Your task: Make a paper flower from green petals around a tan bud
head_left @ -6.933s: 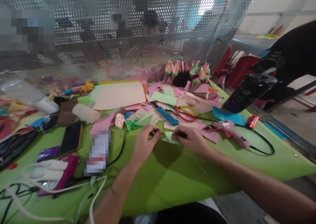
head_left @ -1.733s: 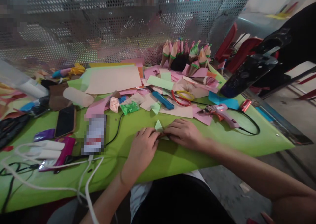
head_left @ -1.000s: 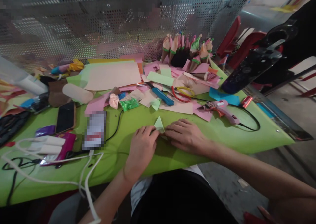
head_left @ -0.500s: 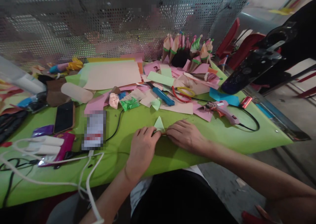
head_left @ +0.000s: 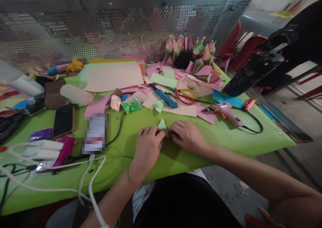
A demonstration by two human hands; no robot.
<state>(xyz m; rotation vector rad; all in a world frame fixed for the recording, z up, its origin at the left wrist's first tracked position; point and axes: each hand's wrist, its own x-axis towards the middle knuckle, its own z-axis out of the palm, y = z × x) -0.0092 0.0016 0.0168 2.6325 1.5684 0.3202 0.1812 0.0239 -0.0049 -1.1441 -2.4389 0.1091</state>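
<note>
A small pale green piece of folded paper (head_left: 162,124), its pointed tip facing away from me, stands between my two hands over the green tabletop. My left hand (head_left: 148,146) pinches its left side between thumb and fingers. My right hand (head_left: 187,136) is closed at its lower right edge, fingers curled down; the fingertips are partly hidden. Beyond the hands lie a light green paper scrap (head_left: 159,106), a blue-handled cutter (head_left: 166,98) and red-and-yellow-handled scissors (head_left: 184,97).
Paper cones (head_left: 198,50) with swirled tops stand at the back right. A pink glue gun (head_left: 230,114) and a dark bottle (head_left: 254,68) are at right. Left are a dark phone (head_left: 63,120), a lit phone (head_left: 95,134), white cables (head_left: 45,187) and large paper sheets (head_left: 113,75).
Both hands have shifted slightly, with the right fingers drawn a little further from the left ones. The paper remains between them, its tip slightly lower. The camera view has moved a little.
</note>
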